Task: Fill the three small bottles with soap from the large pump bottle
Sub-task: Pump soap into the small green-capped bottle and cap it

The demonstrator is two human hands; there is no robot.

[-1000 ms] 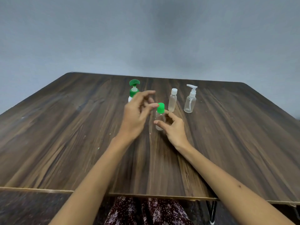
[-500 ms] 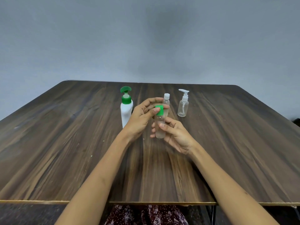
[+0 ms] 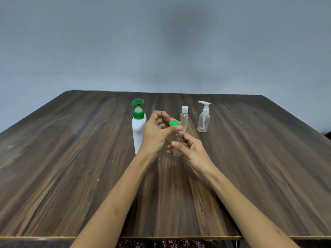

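A small clear bottle with a green cap is held above the table. My right hand grips its body from the right. My left hand pinches the green cap between thumb and fingers. The large white pump bottle with a green pump head stands just left of my left hand. Behind my hands stand a small clear bottle with a white cap and a small clear bottle with a white pump. Both look empty.
The dark wooden table stretches wide on both sides of the bottles. Its front edge runs along the bottom of the view. A grey wall rises behind the far edge.
The green-capped bottle has been lifted off the table in my right hand. My left hand has closed its thumb and fingers onto the cap. The view has tilted up slightly.
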